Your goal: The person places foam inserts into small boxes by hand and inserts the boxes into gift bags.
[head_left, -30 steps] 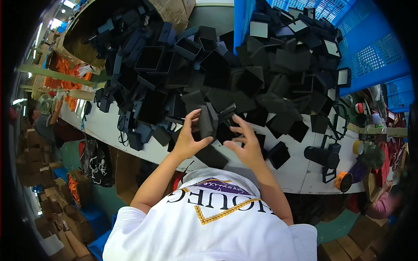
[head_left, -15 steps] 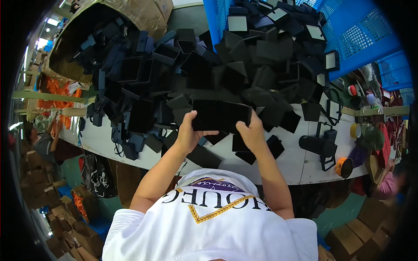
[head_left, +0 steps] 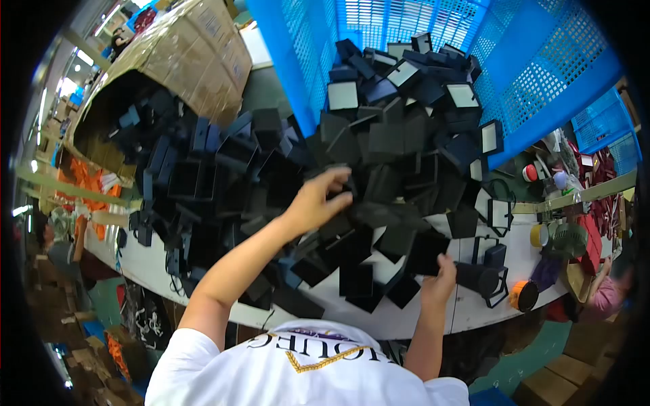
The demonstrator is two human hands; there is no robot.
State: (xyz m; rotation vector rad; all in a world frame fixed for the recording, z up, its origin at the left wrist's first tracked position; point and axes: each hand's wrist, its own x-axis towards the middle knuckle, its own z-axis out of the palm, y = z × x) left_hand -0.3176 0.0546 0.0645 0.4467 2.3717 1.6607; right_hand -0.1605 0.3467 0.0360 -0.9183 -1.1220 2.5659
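Note:
Dark boxes and lids lie heaped across the white table. My left hand reaches over the middle of the heap, thumb and fingers curved toward a dark piece at the fingertips; whether it grips that piece is unclear. Lower right, my right hand has its thumb and fingers on the edge of a black open box, which is tilted above the table's front part. More black boxes lie between my arms.
A blue perforated crate holds boxes at the back right. A large carton spills boxes at the back left. A black cylinder and an orange roll stand at right. A person in pink is at far right.
My hands have moved apart from the dark box they both held. The left reached forward over the heap, the right moved right and down. The view has shifted, showing more of the crate.

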